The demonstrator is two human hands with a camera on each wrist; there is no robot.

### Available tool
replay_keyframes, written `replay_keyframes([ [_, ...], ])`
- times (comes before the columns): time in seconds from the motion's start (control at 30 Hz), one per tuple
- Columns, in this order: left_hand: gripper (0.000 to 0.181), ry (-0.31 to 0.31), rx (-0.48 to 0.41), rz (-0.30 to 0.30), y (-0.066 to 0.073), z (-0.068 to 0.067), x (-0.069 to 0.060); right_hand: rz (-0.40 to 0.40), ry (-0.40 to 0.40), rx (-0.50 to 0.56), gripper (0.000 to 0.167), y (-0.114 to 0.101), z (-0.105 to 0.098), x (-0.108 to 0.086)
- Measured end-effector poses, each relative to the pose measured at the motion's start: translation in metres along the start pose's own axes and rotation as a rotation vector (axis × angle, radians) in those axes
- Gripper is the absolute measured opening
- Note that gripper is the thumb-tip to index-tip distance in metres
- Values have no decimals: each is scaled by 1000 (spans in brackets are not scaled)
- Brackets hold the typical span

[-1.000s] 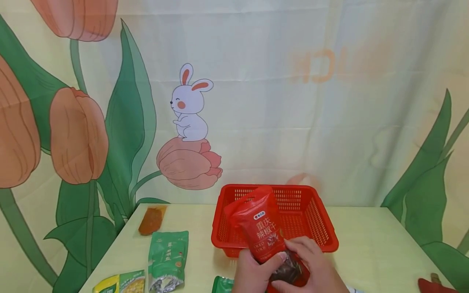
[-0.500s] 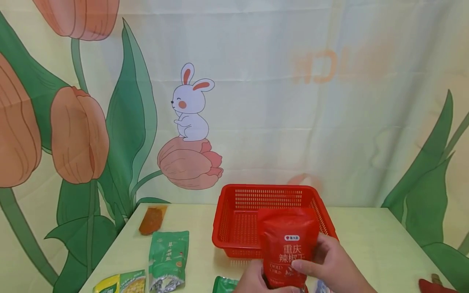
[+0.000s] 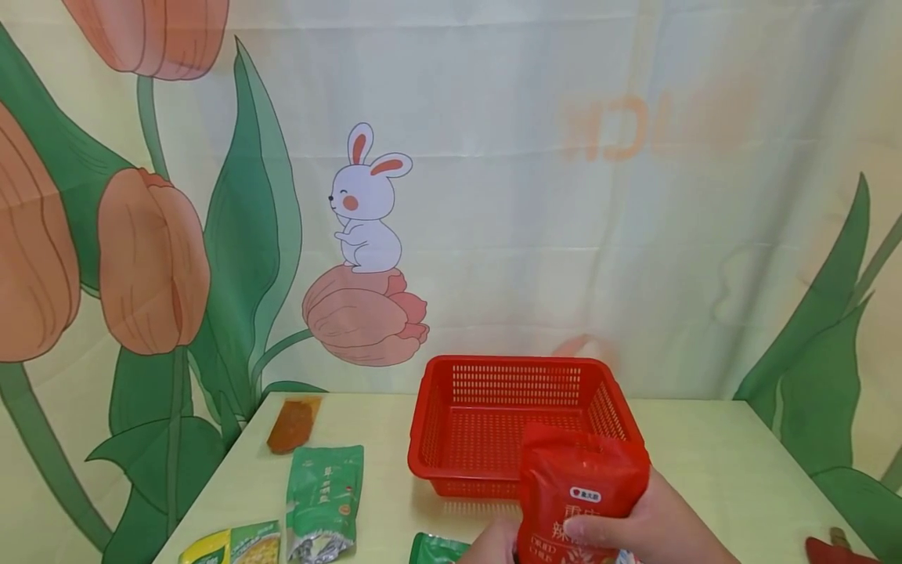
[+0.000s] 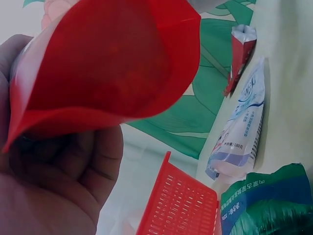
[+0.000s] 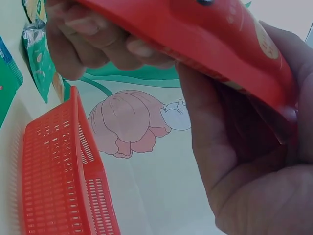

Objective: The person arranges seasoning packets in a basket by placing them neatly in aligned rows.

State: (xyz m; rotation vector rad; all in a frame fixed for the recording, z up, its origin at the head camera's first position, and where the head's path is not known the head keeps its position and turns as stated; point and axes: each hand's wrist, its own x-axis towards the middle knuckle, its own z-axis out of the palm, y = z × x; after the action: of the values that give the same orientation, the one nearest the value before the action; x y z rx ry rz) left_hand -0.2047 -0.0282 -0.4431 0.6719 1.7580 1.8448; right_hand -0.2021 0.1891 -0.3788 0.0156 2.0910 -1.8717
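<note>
Red pouch (image 3: 581, 468) has swung from tilting toward eleven o'clock to near upright at five o'clock of the basket (image 3: 465, 474), seemingly being turned, not yet placed; the right hand (image 3: 644, 525) grips its side (thumb across the front), the left hand (image 3: 493, 544) holds its lower edge, fingers curled.

the head view looks forward-down; wrist views, close at the hands (image 3: 658, 521), share its basket (image 3: 468, 486).

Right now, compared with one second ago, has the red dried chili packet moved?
Yes: the packet has moved rightward and lower in the head view, judged against the red basket.
</note>
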Motion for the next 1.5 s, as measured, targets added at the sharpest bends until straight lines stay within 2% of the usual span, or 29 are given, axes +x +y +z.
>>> replay_keyframes([
  [0.13, 30, -15, -35, -15, -1, 0, -2, 8, 12, 23, 92, 1, 3, 0],
  [0.27, 36, -40, -71, 5, -2, 0, -2, 5, 17, 48, 90, 1, 6, 0],
  [0.3, 36, -45, -100, -8, -3, 0, -3, 2, 19, 50, 90, 1, 6, 0],
  [0.37, 36, -49, -80, -18, -2, -1, -3, -1, 31, 50, 91, 1, 6, 1],
  [0.43, 34, -33, -21, -32, 0, -2, -2, -9, 42, 40, 92, 1, 6, 2],
  [0.53, 32, 3, 77, -90, 7, -6, -3, -37, 48, 21, 92, -3, 5, 4],
  [0.67, 40, 38, 162, -153, 18, -14, -2, -111, 47, -35, 87, -12, 3, 5],
  [0.77, 42, 15, 207, -112, 22, -22, -2, -148, 95, -96, 87, -17, 1, 8],
  [0.83, 38, -1, 229, -53, 23, -29, -2, -162, 133, -128, 87, -19, -3, 10],
  [0.9, 33, 11, 262, 11, 21, -39, 1, -164, 175, -146, 87, -22, -8, 11],
  [0.93, 30, 32, 307, 45, 20, -44, 3, -176, 185, -150, 86, -23, -11, 12],
  [1.0, 27, 92, 472, 133, 17, -57, 9, -199, 201, -158, 85, -25, -16, 13],
  [1.1, 31, 216, 839, 212, 12, -75, 20, -240, 207, -175, 84, -27, -22, 16],
  [1.17, 36, 265, 1083, 218, 7, -87, 27, -254, 205, -179, 82, -29, -25, 19],
  [1.23, 39, 266, 1245, 186, 2, -96, 33, -260, 204, -186, 82, -31, -27, 21],
  [1.33, 36, 241, 1378, 148, -7, -105, 41, -264, 207, -188, 81, -33, -29, 24],
  [1.5, 25, 271, 1472, 103, -24, -110, 50, -303, 221, -223, 80, -38, -36, 35],
])
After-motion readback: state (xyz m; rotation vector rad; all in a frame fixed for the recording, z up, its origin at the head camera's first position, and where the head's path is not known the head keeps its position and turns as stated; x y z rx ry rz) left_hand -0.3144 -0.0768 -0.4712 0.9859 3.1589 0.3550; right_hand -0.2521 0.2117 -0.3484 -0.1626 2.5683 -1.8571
